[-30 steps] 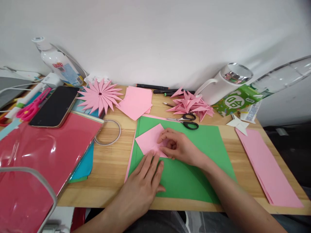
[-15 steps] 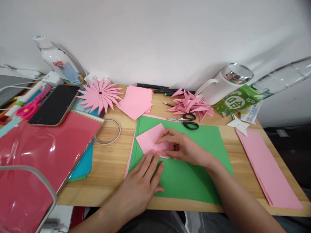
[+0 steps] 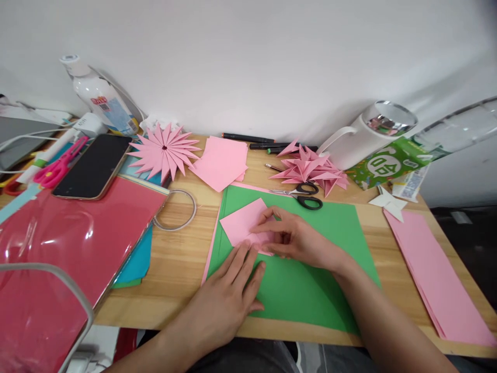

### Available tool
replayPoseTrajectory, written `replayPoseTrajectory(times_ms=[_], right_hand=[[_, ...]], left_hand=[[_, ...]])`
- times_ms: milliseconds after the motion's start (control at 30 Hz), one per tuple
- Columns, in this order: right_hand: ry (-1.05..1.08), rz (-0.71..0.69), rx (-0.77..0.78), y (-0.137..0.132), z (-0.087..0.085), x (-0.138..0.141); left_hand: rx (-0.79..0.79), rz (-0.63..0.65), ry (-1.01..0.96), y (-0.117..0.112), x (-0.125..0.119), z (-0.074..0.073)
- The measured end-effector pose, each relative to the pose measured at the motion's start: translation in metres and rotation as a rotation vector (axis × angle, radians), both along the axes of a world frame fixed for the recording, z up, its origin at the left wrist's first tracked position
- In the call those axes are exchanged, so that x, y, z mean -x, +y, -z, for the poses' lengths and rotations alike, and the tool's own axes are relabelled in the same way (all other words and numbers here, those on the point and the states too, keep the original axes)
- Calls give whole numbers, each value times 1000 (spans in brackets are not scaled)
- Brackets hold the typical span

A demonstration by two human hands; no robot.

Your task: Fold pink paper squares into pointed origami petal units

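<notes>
Pink square point(image 3: 244, 223): lies flat on the far-left part of the green sheet point(image 3: 303, 290), turned so one corner points towards the person; its near-right corner looks partly folded, though the fingers hide the crease.
Left hand point(image 3: 229, 295): laid flat and open, palm down, on the near-left part of the green sheet, holding nothing. The fingertips reach the near corner of the pink square. Likely it weighs the paper down so that it cannot slide.
Right hand point(image 3: 298, 241): fingers curled in, thumb and forefinger closed narrowly on the near-right edge of the pink square, the wrist resting on the green sheet. The grip seems meant to keep a small flap in place.
Square against hands: it sits beyond the left fingertips and to the left of the right knuckles, touching both hands.
Green sheet: spread on the wooden desk point(image 3: 174, 264), seemingly as a smooth working mat.
Scissors point(image 3: 306, 196): on the far edge of the green sheet, blades shut, apart from both hands.
Folded pink points point(image 3: 310, 168): heaped just beyond the green sheet, behind the scissors.
Stack of pink squares point(image 3: 221, 163): beyond the green sheet's far-left corner.
Pink strips point(image 3: 430, 274): to the right of the green sheet, well apart from it.
</notes>
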State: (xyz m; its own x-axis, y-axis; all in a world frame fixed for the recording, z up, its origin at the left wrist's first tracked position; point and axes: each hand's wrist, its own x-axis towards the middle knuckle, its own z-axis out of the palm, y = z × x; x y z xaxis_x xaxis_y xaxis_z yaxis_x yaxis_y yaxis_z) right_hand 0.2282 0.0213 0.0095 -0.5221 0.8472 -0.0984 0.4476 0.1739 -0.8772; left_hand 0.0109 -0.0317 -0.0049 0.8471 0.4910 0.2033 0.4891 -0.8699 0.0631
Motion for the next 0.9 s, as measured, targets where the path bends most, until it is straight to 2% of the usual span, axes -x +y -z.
replayPoseTrajectory(times_ms=[467, 633, 900], right_hand=[[-30, -7, 7, 2, -6, 0], [-13, -53, 34, 3, -5, -6], [3, -137, 23, 5, -6, -11]], left_hand=[[23, 10, 7, 5, 2, 4], [34, 14, 40, 6, 4, 5], [-35, 36, 99, 8, 4, 0]])
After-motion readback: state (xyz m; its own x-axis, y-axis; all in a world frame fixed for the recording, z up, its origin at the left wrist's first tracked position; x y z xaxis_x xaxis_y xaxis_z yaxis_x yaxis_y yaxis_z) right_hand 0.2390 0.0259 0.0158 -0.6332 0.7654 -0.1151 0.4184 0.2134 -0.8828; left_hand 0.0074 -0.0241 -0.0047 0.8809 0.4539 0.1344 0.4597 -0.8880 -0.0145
